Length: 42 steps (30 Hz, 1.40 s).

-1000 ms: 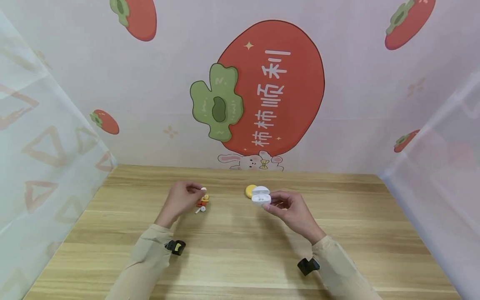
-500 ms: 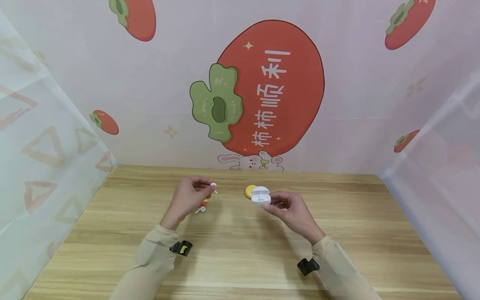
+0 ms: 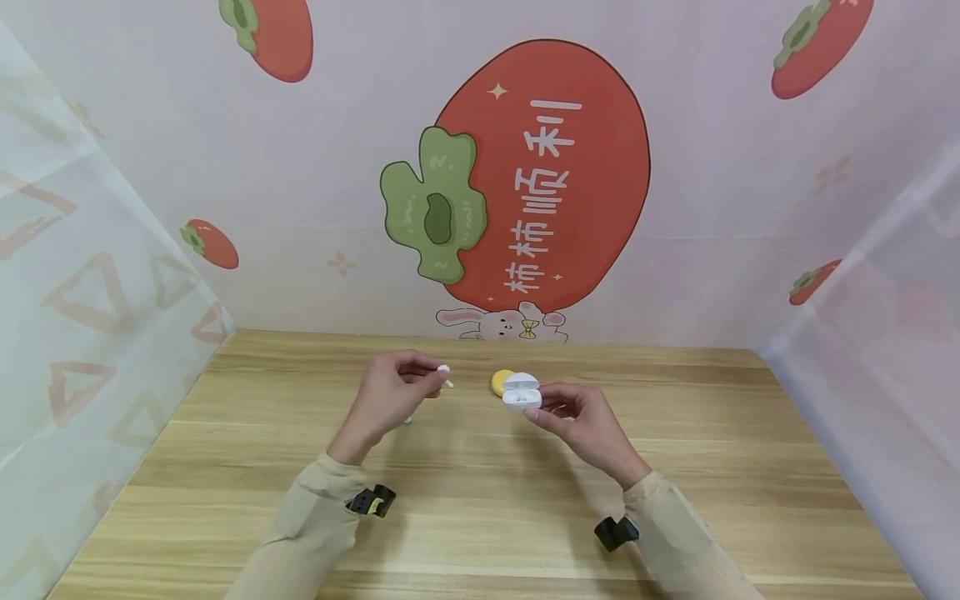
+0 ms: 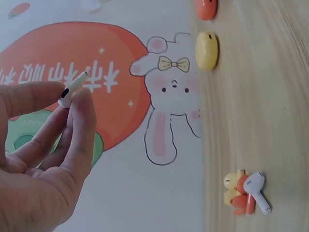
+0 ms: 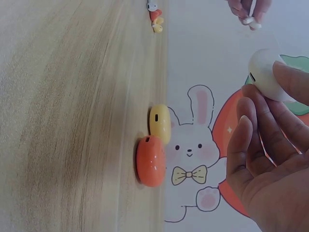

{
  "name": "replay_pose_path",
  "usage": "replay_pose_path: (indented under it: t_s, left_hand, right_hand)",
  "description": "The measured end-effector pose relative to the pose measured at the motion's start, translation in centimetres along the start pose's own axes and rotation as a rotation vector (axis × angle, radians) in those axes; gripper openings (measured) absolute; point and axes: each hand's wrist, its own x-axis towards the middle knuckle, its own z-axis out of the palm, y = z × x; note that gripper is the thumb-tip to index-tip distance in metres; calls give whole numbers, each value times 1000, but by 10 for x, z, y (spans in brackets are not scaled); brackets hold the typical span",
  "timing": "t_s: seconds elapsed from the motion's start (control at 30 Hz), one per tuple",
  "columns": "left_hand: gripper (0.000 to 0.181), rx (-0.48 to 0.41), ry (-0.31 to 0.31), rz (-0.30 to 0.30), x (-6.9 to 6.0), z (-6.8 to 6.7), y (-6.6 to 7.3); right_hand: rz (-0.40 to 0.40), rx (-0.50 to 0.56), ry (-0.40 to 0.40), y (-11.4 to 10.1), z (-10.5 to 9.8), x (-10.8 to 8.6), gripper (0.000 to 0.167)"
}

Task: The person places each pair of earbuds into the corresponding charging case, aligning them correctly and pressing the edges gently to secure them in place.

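Observation:
A white earbud (image 4: 72, 90) with its stem outward is pinched between thumb and fingers of my left hand (image 3: 397, 390), raised above the table. My right hand (image 3: 587, 421) grips a white earbud case (image 3: 521, 397), its lid raised toward the back, and holds it in the air facing the left hand. In the right wrist view the underside of the white case (image 5: 267, 75) shows between thumb and fingers. The earbud is apart from the case, to its left. On the table below the left hand lies another white earbud (image 4: 256, 186), touching a small pile of orange earbuds (image 4: 240, 203) and yellow earbuds (image 4: 231, 181).
A yellow case (image 3: 502, 382) lies on the wooden table (image 3: 465, 500) behind the white case. Beside it sits an orange case (image 5: 151, 162), hidden in the head view. A patterned cloth wall (image 3: 337, 167) rises at the table's back edge.
My left hand has lifted away from the earbud pile and moved right with the white earbud, toward the white case. My right hand and the case have stayed nearly still.

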Motion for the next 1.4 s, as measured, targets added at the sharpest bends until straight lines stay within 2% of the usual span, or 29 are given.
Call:
replay_pose_path:
  t_s: [0.2,0.4,0.63,0.87,1.1,1.4]
  left_hand:
    - [14,-50,-14,-15,-2,4,6]
    - [12,-46,-21,-10,-4,8,10]
    - [12,-67,-49,45,-8,16,18]
    - [11,-48,-77,99,-10,23,23]
    - [12,-31,-85,112,-11,30,25]
    - [12,-23,-99,93,-10,37,27]
  right_hand:
    - [-15,-6,-5,0,0,-1,28]
    - [-15,2,-6,0,0,-2,30]
    - [-2,-5,-1,-1,2,-2,29]
    - [5,-7,8,0,2,-1,29]
    - [-3,-10,4,-1,2,-1,30]
    - [-28,-15,0,0,2,0,29]
